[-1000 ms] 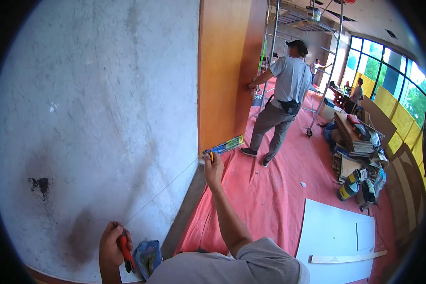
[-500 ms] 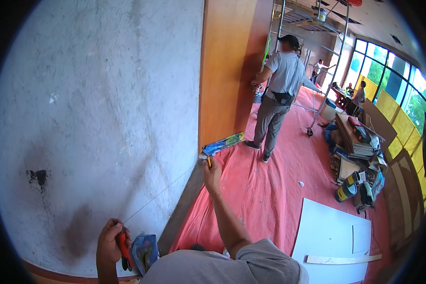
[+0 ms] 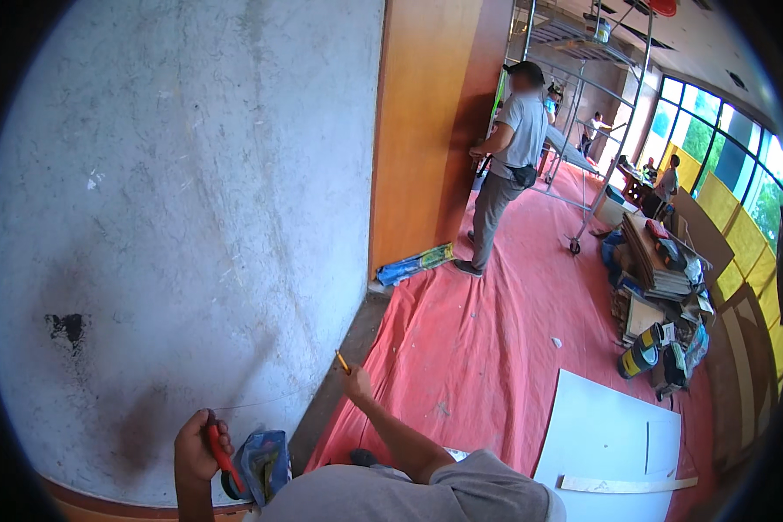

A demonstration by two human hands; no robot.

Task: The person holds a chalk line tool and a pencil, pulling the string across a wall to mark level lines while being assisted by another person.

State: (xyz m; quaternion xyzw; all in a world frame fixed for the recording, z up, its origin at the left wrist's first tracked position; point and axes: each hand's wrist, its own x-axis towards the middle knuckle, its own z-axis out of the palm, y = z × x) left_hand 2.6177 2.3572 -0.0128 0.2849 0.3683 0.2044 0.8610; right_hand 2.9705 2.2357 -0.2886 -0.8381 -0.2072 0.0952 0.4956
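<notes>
My left hand (image 3: 202,445), at the lower left before the wall, is closed around a red and black line reel (image 3: 221,452). From it a thin string (image 3: 265,402) stretches across the front of the wall (image 3: 191,217) toward my right hand. My right hand (image 3: 355,384) is above the floor strip by the wall's foot, its fingers closed on a yellow pencil (image 3: 343,360) that points up and left. The string's far end is too fine to follow. Just right of the reel is a blue bag (image 3: 264,461).
A wooden door (image 3: 418,148) stands beyond the wall, with a blue-green wrapped bundle (image 3: 416,264) at its foot. A person in grey (image 3: 513,148) stands beside it. Red sheeting (image 3: 470,348) covers the floor. At right are a white panel (image 3: 613,435), stacked boards (image 3: 657,261), buckets (image 3: 637,358) and scaffolding (image 3: 583,209).
My right hand has come back from the door's foot toward me with the pencil. The string now spans a shorter stretch. The person by the door has turned and shifted their stance.
</notes>
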